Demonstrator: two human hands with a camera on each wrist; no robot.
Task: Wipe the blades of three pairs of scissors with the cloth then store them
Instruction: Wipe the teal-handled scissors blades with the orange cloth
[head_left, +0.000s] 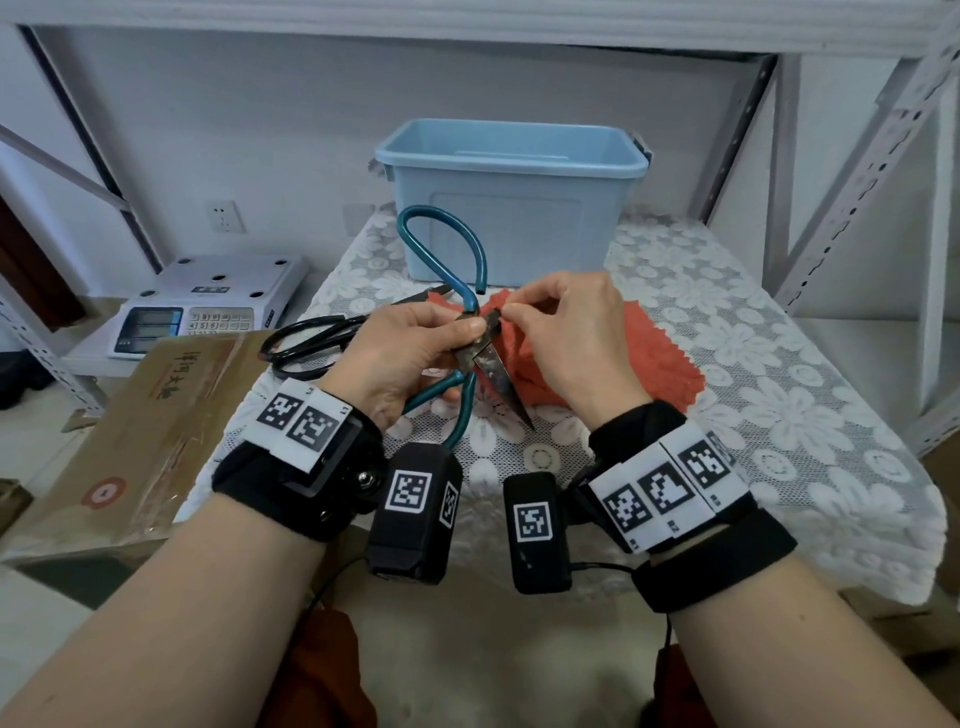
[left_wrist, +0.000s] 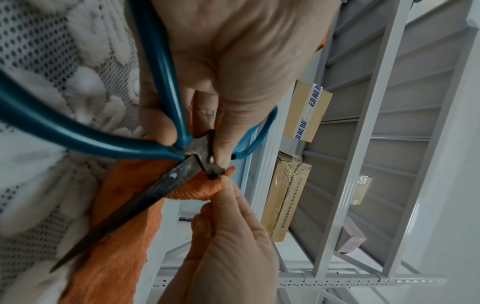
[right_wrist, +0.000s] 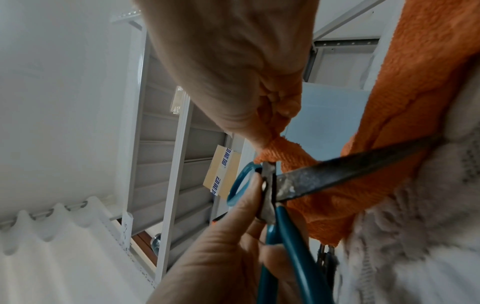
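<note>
**Carefully now: bare fingertips at the crotch of open blades**

Grips teal-handled scissors (head_left: 491, 364) in the left hand (head_left: 410, 348), thumb and fingers curled round the pivot, blades parted, long blade pointing back toward the wrists. Pinches a fold of orange cloth (head_left: 660, 353) in the right hand (head_left: 566, 338), thumb and forefinger closed on it just where the blades meet.

Likely to nick a fingertip if the blades swing shut, with only thin terry between skin and edge. Might also snag the cloth in the pivot. Risks a slip too, judging by a hold at the pivot alone, with the handles free and the point aimed at the forearms.

Just left of the left hand, black scissors (head_left: 306, 338) on the lace tablecloth (head_left: 779, 395). Beyond both hands, an open blue bin (head_left: 519, 208), presumably for storage. Cannot place a third pair for certain.

Legible: "洋河大曲" on the cardboard box (head_left: 176, 374) lower left; "动能加" on the taped carton (left_wrist: 309, 111) in the left wrist view; digits on the scale keypad (head_left: 218, 317).
</note>
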